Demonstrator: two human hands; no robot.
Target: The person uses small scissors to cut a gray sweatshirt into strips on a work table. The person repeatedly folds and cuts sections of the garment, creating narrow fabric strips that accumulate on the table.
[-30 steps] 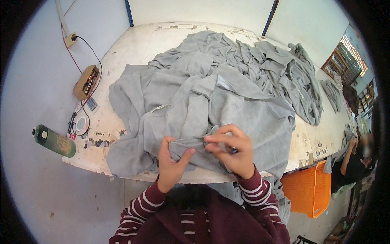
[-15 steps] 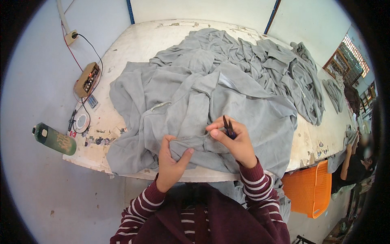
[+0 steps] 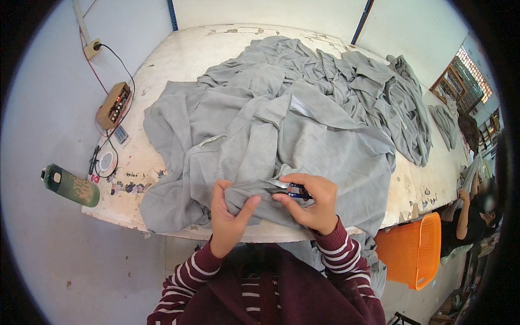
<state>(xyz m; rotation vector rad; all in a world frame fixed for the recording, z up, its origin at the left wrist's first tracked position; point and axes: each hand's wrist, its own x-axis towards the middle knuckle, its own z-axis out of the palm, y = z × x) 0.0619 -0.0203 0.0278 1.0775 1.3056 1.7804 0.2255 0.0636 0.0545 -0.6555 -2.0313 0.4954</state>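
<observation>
A grey garment (image 3: 330, 151) lies spread and creased along the table's near edge. My left hand (image 3: 229, 216) pinches a folded part of it between thumb and fingers. My right hand (image 3: 318, 203) is closed around small thread snips (image 3: 297, 191) with dark blue handles. Their blades point left and touch the fabric at the seam beside my left hand. The blade tips are partly lost against the cloth, so I cannot tell whether they are cutting.
More grey garments (image 3: 357, 89) are heaped behind on the white table (image 3: 157, 67). At left are a green bottle (image 3: 71, 186), a brown control box (image 3: 114, 105), a remote (image 3: 121, 134) and cables. An orange basket (image 3: 409, 252) stands at right, near another person (image 3: 468, 216).
My right hand has turned the snips from pointing upward to pointing left, bringing the blades down onto the cloth. My left hand keeps its pinch in almost the same place.
</observation>
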